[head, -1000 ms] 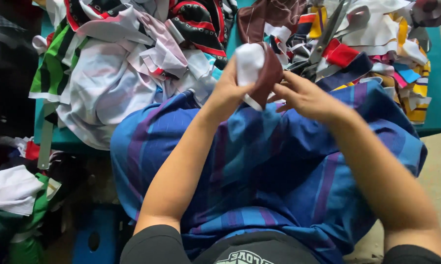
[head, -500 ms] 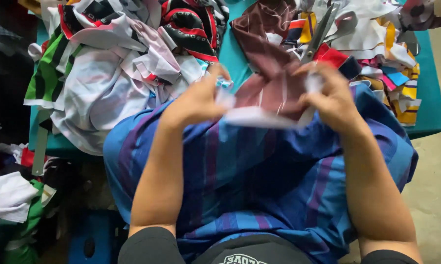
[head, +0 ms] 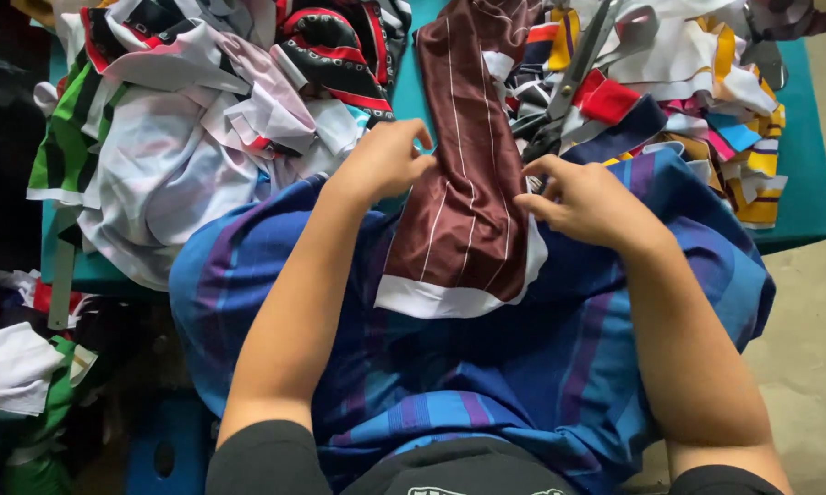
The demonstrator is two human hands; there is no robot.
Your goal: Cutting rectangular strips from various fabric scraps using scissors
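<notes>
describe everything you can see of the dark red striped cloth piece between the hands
The dark red cloth piece is maroon with thin white pinstripes running along its length and a white band across its near end. It looks like smooth, slightly shiny knit fabric. It lies stretched out flat, from the teal table down over the blue striped cloth on the person's lap. The left hand pinches its left edge and the right hand holds its right edge.
</notes>
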